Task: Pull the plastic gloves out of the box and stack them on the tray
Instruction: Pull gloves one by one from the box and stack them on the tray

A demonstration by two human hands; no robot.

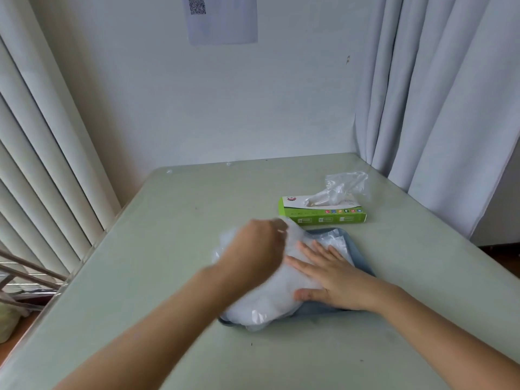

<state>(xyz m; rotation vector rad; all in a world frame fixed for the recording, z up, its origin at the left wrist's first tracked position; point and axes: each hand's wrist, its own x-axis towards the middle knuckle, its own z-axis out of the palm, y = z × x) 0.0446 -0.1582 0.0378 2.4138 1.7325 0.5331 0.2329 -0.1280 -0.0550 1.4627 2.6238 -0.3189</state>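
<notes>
A blue-grey tray lies on the table in front of me with a pile of clear plastic gloves on it. My right hand lies flat on the pile, fingers straight and spread, pressing it down. My left hand is blurred over the pile's left part, fingers curled and pinching a plastic glove at its far edge. Behind the tray stands a green and white glove box, with one glove sticking up out of its top slot.
The pale green table meets a white wall at the back. Vertical blinds hang on the left and a grey curtain hangs at the right, close to the box. A paper sheet is stuck on the wall.
</notes>
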